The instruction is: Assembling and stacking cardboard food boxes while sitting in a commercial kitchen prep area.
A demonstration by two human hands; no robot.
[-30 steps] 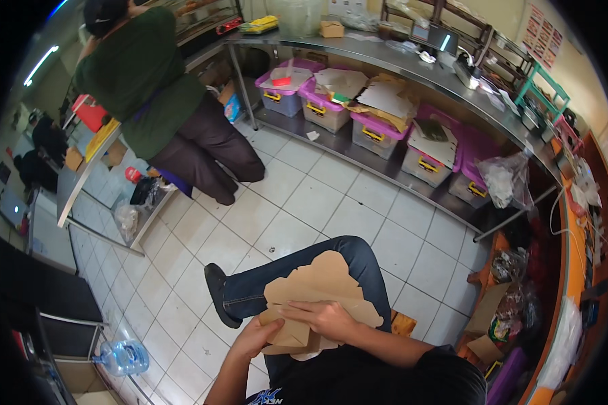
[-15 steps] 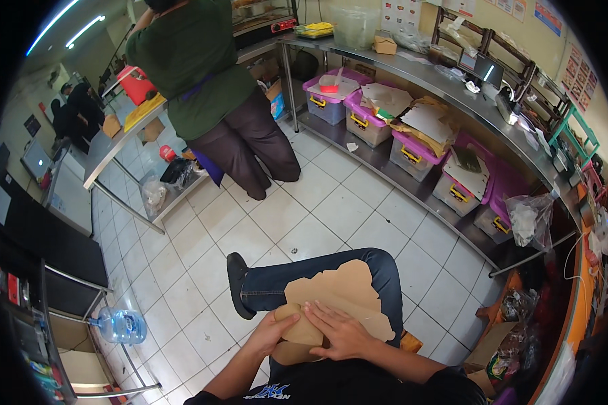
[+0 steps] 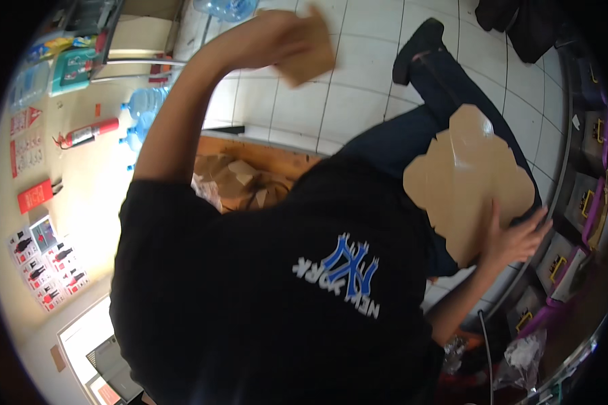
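At the upper left, my left hand [image 3: 277,40] is raised out to the side, closed on a folded brown cardboard box [image 3: 314,54] held over the tiled floor. Motion blurs this box, so its exact shape is unclear. A flat, unfolded brown cardboard blank [image 3: 469,172] with scalloped edges lies across my lap and thigh. My right hand [image 3: 513,236] rests at the blank's near right edge. Its fingers are spread, and the thumb overlaps the cardboard.
Beside my left hip is an orange-brown wooden container [image 3: 277,156] with brown cardboard pieces [image 3: 233,177] in it. Blue water jugs [image 3: 145,111] and a red fire extinguisher [image 3: 91,131] are at the left. Purple-lidded bins [image 3: 581,260] line the right; another person's dark legs [image 3: 530,30] show at upper right.
My left hand has swung up and left from my lap, carrying the folded box. My right hand has come off it to the flat blank. The view has turned strongly toward my left side.
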